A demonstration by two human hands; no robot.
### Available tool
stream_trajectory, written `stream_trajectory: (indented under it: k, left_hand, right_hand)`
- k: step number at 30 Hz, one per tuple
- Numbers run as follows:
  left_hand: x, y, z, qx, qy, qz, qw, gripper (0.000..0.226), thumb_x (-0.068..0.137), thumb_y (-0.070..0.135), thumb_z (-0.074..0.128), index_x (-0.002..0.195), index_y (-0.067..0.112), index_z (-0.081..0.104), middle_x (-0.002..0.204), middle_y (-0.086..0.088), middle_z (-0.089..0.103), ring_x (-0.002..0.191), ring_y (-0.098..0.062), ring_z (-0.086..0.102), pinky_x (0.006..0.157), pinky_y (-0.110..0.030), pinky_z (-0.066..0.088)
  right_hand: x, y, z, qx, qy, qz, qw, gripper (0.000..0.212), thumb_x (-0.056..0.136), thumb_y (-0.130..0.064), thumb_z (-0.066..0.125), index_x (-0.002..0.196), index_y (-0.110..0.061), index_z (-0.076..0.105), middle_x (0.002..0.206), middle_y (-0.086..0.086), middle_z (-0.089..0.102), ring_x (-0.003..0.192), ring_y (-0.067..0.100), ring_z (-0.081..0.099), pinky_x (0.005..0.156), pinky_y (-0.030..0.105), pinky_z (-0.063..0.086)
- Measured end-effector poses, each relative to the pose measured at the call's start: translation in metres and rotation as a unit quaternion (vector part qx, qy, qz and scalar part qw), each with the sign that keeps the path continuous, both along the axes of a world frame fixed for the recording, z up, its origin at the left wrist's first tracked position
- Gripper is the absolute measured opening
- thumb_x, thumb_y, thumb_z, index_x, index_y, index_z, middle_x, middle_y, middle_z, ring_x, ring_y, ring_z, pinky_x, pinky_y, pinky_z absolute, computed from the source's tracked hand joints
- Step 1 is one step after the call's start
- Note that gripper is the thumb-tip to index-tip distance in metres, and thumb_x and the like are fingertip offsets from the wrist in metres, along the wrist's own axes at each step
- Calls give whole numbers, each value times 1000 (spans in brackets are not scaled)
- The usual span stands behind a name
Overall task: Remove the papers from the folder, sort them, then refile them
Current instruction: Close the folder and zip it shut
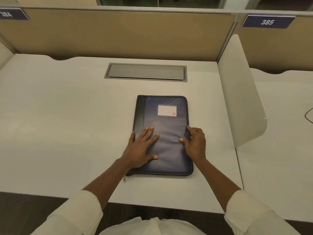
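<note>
a person in white sleeves point(81, 209) steadies a closed, dark blue zip-around fabric folder point(167, 131) on a pale grey desk point(67, 124). the left hand point(140, 150) lies flat on the cover, its fingers point(149, 133) straight and spread, holding nothing and only pressing down. the right hand point(196, 145) takes the folder's side: its thumb point(183, 141) sits on the cover and the other fingers curl round the zipped edge, a narrow pinch on the folder itself.

the folder lies directly under both sets of fingers. its white lined label point(167, 110) is beyond the fingertips, and its black spine strip point(140, 112) is just beyond the left little finger. the metal zip pull point(124, 179) lies on the desk behind the left hand, beside the wrist and apart from every finger (neither hand is on it).

no papers show; they are presumably inside, so the task looks barely begun, with the zip the likely first step. the risks from here:
- tugging the cover with the zip closed would only drag the folder across the smooth desk.
- the left palm, bearing down on the cover, could squeeze the zip track and jam the slider at a corner.
- once open, a fast lift of the cover could spill loose sheets off the desk's near edge.
</note>
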State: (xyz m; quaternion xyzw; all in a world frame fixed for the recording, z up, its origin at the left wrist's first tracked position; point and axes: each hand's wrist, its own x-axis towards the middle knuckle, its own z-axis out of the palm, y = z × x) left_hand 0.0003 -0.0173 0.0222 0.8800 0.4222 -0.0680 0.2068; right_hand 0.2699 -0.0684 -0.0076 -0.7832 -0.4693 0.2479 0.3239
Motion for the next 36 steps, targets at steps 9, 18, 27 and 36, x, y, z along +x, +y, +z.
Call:
stream_trajectory:
  k: [9, 18, 27, 36]
  left_hand:
    - [-22, 32, -14, 43, -19, -24, 999, 91, 96, 84, 38, 167, 44, -3, 175, 12, -19, 159, -9, -23, 128, -60, -10]
    - [-28, 43, -19, 67, 6, -56, 996, 82, 97, 83, 12, 167, 43, -5, 175, 9, -16, 161, -15, -17, 129, -59, -2]
    - [-45, 36, -10, 27, -142, 11, 990, 68, 100, 48, 66, 160, 24, 44, 175, 3, 20, 163, -16, 10, 129, -55, 16]
    - [-95, -14, -22, 8, -237, 112, 965, 53, 98, 32, 72, 147, 19, 58, 168, 3, 35, 153, -17, 35, 114, -36, 45]
  right_hand:
    - [-15, 36, 6, 5, -49, 0, 999, 58, 85, -18, 87, 138, -12, 65, 132, 12, 63, 121, 31, 56, 98, 28, 41]
    - [-79, -11, 26, 84, -203, -17, 975, 16, 81, -10, 76, 90, -18, 66, 103, 7, 58, 96, 30, 57, 75, 42, 49]
    - [-207, -95, -1, 40, -77, 103, 991, 31, 85, -60, 75, 85, -29, 69, 79, -14, 69, 63, 2, 55, 63, 14, 48]
    - [-248, -83, -8, 39, -122, 37, 991, 39, 79, -64, 78, 86, -25, 76, 79, -10, 76, 61, 10, 70, 64, 23, 55]
